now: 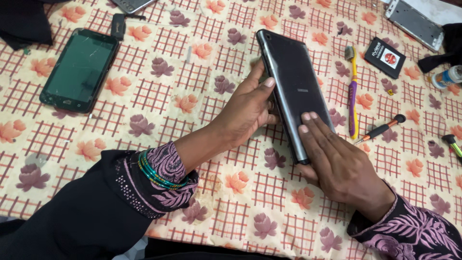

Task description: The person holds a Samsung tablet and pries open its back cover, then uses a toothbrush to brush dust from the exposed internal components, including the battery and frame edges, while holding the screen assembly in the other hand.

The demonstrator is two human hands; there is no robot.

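Your left hand [248, 108] grips the long edge of a dark, glossy grey phone [293, 89], back side up and tilted above the flowered table [192, 96], while your right hand [337, 161] presses its fingers [308, 126], held together, flat on its lower end.

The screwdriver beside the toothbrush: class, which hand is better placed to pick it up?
Probably the right hand: it lies nearest the screwdriver, only pressing fingertips on the dark phone, whereas the left hand grips the phone's far edge.
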